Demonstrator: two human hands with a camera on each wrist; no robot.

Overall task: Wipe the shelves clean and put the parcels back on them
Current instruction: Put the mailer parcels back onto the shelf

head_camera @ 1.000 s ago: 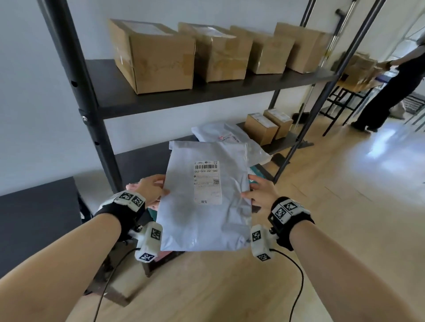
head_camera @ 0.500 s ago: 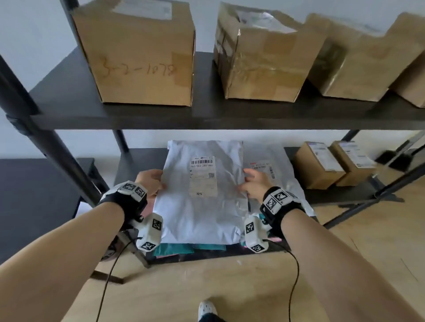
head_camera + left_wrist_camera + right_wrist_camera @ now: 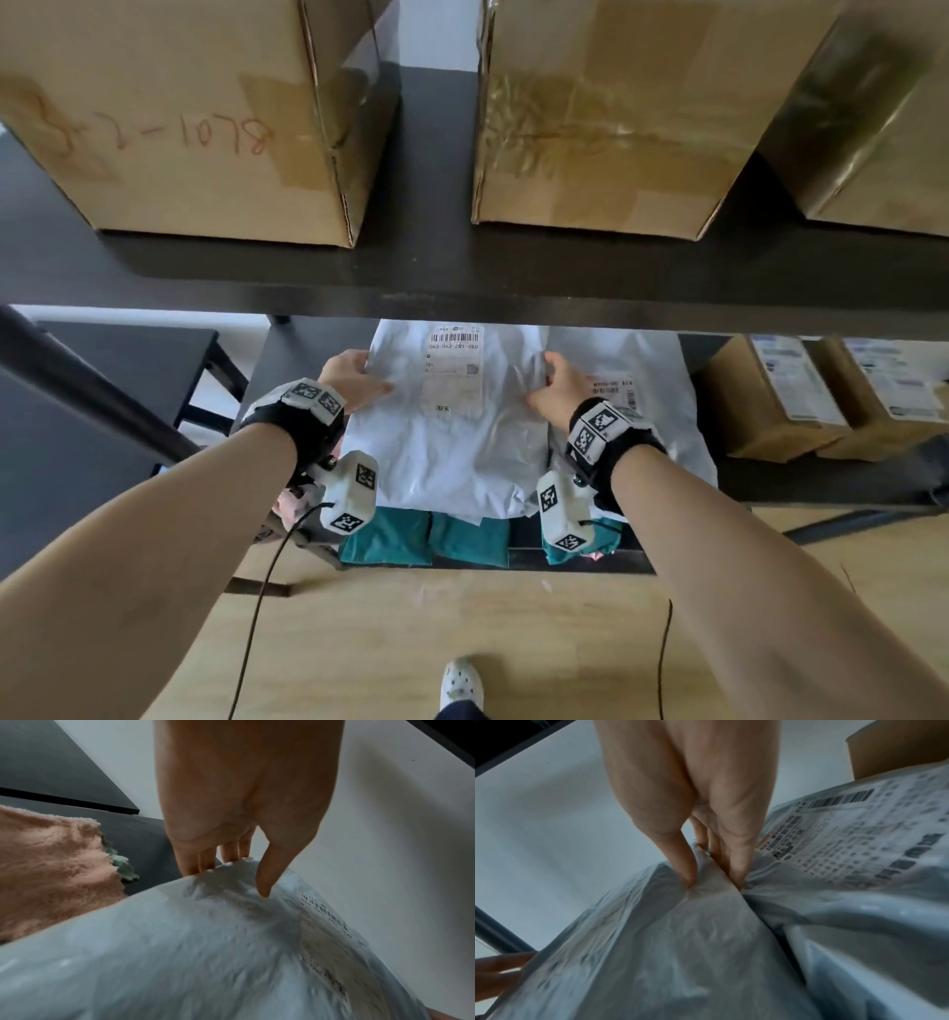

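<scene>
I hold a white plastic mailer parcel [image 3: 452, 447] with a barcode label by its two sides. It lies over the dark lower shelf [image 3: 308, 349], its far end under the upper shelf [image 3: 436, 277]. My left hand [image 3: 354, 380] pinches the left edge, thumb on top and fingers beneath [image 3: 231, 880]. My right hand [image 3: 557, 385] pinches the right edge [image 3: 713, 880]. A second white mailer [image 3: 637, 411] lies right beside it. A pink cloth [image 3: 51, 866] lies on the shelf to the left.
Large cardboard boxes [image 3: 195, 118] stand on the upper shelf close above my hands. Two small labelled boxes [image 3: 785, 395] sit at the right of the lower shelf. Teal packets [image 3: 426, 537] lie below its front edge. A dark table [image 3: 102, 370] stands to the left.
Both hands have carried the mailer forward and down onto the lower shelf, beside the other white mailer. My head has come closer, and the upper shelf now fills the top.
</scene>
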